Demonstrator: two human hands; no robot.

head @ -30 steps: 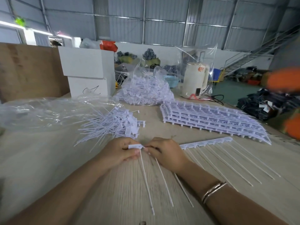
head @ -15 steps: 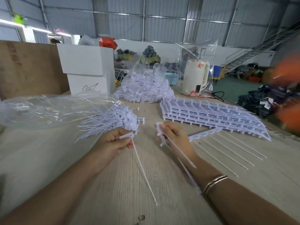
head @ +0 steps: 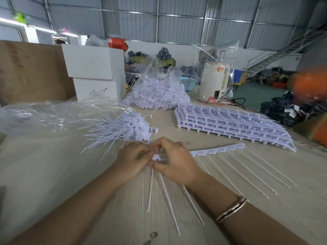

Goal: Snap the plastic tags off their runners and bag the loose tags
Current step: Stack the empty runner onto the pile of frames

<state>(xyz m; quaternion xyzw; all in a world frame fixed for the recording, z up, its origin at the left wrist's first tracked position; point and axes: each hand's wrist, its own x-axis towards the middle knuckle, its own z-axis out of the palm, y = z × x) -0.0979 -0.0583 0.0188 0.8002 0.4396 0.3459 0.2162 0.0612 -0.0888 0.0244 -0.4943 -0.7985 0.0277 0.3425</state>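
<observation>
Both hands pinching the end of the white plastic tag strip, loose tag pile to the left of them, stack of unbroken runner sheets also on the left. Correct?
Not quite. The head view shows the stack of white unbroken runner sheets on the right of the wooden table, not the left. The rest holds: the left hand and right hand pinch the end of the white plastic tag strip, and the loose tag pile lies to their left.
</observation>
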